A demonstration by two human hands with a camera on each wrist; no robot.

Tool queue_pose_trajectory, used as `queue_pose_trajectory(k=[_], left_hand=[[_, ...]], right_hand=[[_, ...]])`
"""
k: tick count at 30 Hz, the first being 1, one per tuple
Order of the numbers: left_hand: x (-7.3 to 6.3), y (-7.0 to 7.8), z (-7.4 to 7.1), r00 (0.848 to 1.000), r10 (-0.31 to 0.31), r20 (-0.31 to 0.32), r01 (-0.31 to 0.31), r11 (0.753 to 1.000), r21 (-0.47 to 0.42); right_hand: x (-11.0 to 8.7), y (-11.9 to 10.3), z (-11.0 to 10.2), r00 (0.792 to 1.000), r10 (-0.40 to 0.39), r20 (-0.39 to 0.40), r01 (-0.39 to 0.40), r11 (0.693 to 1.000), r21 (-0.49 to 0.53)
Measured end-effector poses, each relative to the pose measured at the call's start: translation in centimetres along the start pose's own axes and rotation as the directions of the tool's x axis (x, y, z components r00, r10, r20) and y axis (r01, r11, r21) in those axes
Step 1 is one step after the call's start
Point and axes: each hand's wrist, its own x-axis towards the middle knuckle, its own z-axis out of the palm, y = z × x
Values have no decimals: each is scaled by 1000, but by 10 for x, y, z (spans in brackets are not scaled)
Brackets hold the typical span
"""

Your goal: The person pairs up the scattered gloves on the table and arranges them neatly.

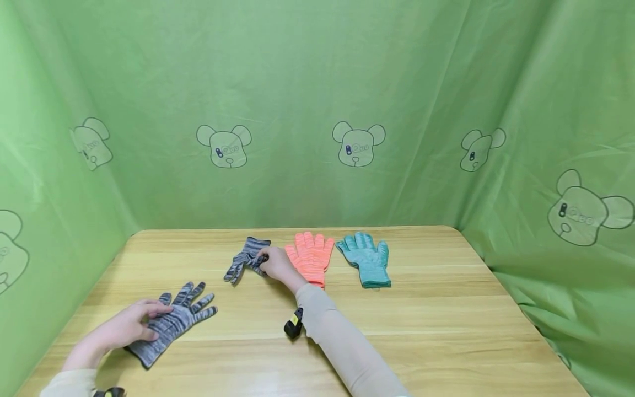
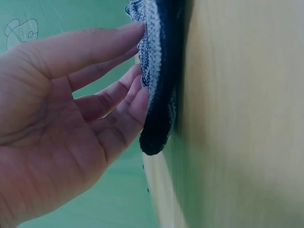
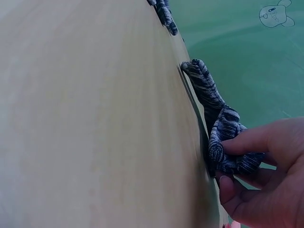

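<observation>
On the near left of the table lies a grey-and-black striped knit glove, its fingers spread toward the upper right. My left hand rests on it, with thumb and fingertips touching the fabric, as the left wrist view shows at the glove's dark cuff edge. Farther back is a second grey striped glove, partly bunched up. My right hand pinches a fold of this glove between thumb and fingers; in the right wrist view the gripped knit is crumpled and one glove finger sticks out.
Right beside my right hand lies an orange knit glove, partly behind the wrist. A teal glove lies farther right, cuff toward me. The wooden table is bounded by green curtains at the back and sides.
</observation>
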Motion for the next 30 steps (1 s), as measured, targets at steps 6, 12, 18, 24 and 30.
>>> queue_pose_trajectory(k=[6,12,18,24,30], left_hand=[[3,1,-1,1000,-3,3,3,1000,6],[6,-3,0,1000,6,6,-6,1000,12],[7,-5,2,1000,22,-8,-21,999,28],[7,-2,1,1000,-15,-2,15,1000,0],[9,1,1,999,-33,2,33,999,-19]], right_hand=[[0,1,-1,1000,-17,-23,17,1000,7],[-1,1,-2,998,-25,-49,26,1000,12],[-2,1,-3,998,-12,-70,15,999,47],[-3,0,-5,996,-7,-89,13,998,65],[-3,1,-8,996,3,-92,7,994,105]])
